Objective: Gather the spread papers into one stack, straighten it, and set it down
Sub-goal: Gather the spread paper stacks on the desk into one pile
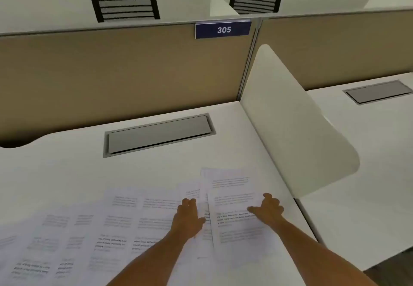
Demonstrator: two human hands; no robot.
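Several printed white papers [93,229] lie fanned across the white desk [67,169], overlapping from the lower left toward the right. The rightmost sheets [232,196] sit a little askew on top of the others. My left hand [188,216] rests flat on the papers near the middle, fingers pointing away from me. My right hand [269,209] lies on the right edge of the rightmost sheets, thumb spread to the left. Neither hand grips a sheet; both press down with fingers apart.
A curved white side divider [297,129] stands just right of the papers. A grey cable hatch [158,134] is set into the desk behind them. A tan back partition [123,73] with a "305" sign [223,30] closes the far side. Black chairs [124,1] stand beyond.
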